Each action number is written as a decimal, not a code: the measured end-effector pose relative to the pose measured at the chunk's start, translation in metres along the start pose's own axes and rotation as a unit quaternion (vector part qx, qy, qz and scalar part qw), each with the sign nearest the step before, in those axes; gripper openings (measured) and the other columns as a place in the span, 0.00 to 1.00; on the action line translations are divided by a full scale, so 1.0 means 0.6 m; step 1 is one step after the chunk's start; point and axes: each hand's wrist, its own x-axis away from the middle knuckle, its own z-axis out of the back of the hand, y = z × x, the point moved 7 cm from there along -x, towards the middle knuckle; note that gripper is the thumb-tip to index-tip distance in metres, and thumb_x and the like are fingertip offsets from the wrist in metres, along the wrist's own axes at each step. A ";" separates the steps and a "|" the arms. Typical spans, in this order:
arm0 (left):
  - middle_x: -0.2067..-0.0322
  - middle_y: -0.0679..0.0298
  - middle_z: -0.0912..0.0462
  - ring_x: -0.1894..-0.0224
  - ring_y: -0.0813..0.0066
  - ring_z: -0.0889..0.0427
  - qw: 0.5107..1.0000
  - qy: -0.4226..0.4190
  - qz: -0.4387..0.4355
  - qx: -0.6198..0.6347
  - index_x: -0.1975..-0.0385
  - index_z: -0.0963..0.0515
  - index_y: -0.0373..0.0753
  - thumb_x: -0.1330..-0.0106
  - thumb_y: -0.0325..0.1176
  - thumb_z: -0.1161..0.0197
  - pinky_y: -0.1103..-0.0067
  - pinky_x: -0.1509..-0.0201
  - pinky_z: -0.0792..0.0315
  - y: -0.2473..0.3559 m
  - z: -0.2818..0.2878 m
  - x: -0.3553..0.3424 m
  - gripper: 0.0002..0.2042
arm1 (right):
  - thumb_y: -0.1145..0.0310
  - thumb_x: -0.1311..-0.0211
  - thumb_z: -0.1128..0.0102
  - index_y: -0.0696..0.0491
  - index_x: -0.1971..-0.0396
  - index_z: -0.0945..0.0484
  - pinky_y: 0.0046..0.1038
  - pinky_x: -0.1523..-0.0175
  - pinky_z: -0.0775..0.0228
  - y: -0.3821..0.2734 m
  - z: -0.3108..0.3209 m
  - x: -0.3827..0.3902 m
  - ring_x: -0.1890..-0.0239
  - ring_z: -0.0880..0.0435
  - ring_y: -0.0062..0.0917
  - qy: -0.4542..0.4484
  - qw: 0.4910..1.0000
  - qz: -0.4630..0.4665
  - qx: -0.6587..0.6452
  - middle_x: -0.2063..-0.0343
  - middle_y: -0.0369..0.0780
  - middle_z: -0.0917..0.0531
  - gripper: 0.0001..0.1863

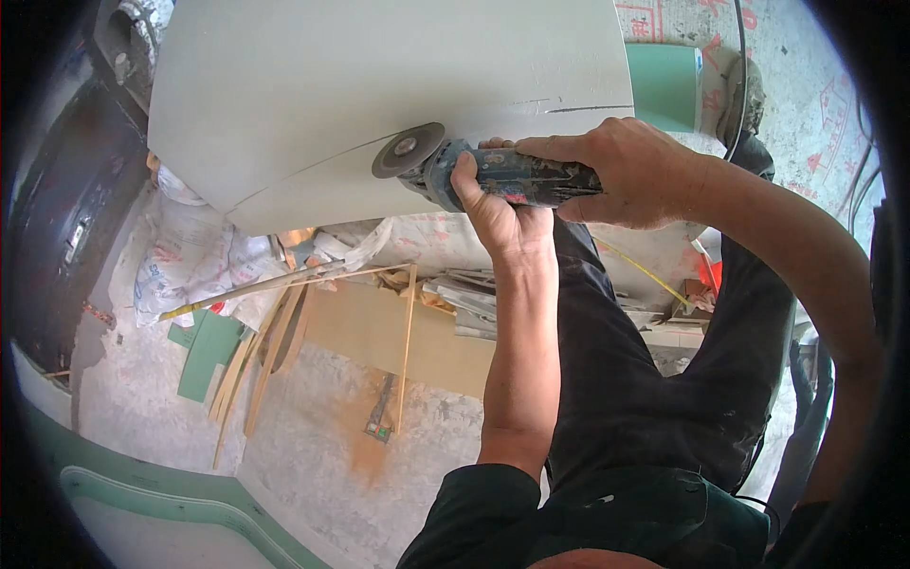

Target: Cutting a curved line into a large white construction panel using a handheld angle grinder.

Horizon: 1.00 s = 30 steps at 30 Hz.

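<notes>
An angle grinder [498, 175] with a dark body and a round disc [391, 156] is held over a large pale grey board [379, 66]. My left hand [512, 218] grips it from below near the head, thumb up against the casing. Around its rear end my right hand [640, 171] is closed, with the index finger stretched along the top. A thin dark line runs across the board on the left of the disc, and a thicker dark slit shows at the right. Whether the disc touches the board, I cannot tell.
White sacks [194, 261] lie below the board's left end. Wooden strips [256, 356], green board scraps [210, 356] and a tan sheet [365, 327] are on the floor. A black cable [742, 76] hangs at the right. A curved green-edged board [161, 488] fills the lower left.
</notes>
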 end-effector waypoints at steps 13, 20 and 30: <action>0.67 0.63 0.19 0.63 0.68 0.18 1.000 -0.012 0.014 0.010 0.64 0.25 0.39 0.38 0.42 0.32 0.69 0.57 0.18 -0.004 -0.003 0.002 0.14 | 0.64 0.48 0.29 0.45 0.34 0.32 0.40 0.52 0.23 0.006 -0.001 0.002 0.65 0.13 0.42 -0.033 0.999 -0.033 0.004 0.66 0.48 0.13 0.39; 0.67 0.63 0.19 0.63 0.67 0.18 1.000 -0.008 0.002 0.004 0.64 0.25 0.39 0.38 0.43 0.33 0.69 0.57 0.18 -0.003 -0.002 0.001 0.14 | 0.65 0.48 0.29 0.46 0.34 0.32 0.40 0.52 0.22 0.004 0.000 0.000 0.65 0.12 0.42 -0.037 0.999 -0.036 0.002 0.66 0.49 0.13 0.39; 0.67 0.63 0.18 0.62 0.68 0.18 1.000 0.004 -0.006 -0.002 0.64 0.25 0.41 0.37 0.42 0.33 0.68 0.55 0.19 -0.005 -0.004 0.005 0.13 | 0.65 0.49 0.28 0.45 0.34 0.32 0.41 0.52 0.23 0.009 0.000 0.005 0.64 0.13 0.43 -0.023 1.000 -0.019 0.001 0.65 0.49 0.13 0.40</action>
